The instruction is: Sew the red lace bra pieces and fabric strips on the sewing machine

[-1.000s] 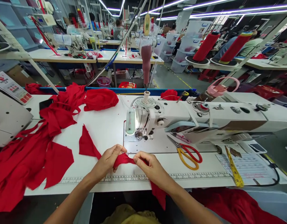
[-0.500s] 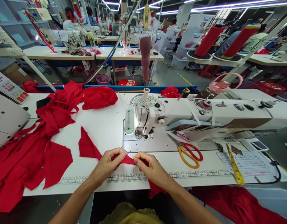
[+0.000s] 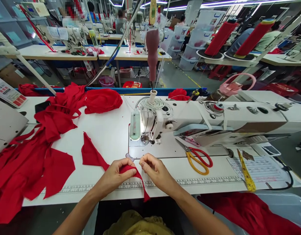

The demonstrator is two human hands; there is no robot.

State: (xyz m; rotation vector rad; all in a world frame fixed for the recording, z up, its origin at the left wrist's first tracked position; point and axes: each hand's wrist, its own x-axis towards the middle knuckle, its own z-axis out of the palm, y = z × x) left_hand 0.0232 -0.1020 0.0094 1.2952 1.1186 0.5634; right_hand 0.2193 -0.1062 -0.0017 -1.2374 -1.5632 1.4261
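Observation:
My left hand (image 3: 121, 174) pinches a strip of red fabric (image 3: 94, 153) between thumb and fingers. Its wide end lies on the white table to the left, while a narrow tail hangs down past the printed ruler to the table's front edge. Just right of the cloth is my right hand (image 3: 156, 171), fingers curled in against the thumb and apart from the fabric. Whether anything thin is in that pinch I cannot make out. Behind both hands stands a white sewing machine (image 3: 187, 114) with its lamp lit.
Scissors (image 3: 198, 160) with red and yellow handles lie right of my hands. Beyond them are a yellow tape measure (image 3: 247, 173) and a written sheet (image 3: 270, 173). A heap of red fabric (image 3: 25, 169) covers the left side. More red cloth (image 3: 248, 212) hangs over a clear bin.
My right hand has let go of the red fabric and moved slightly up. The fabric's right end now drops loose between the hands. My left hand still grips it, turned a little.

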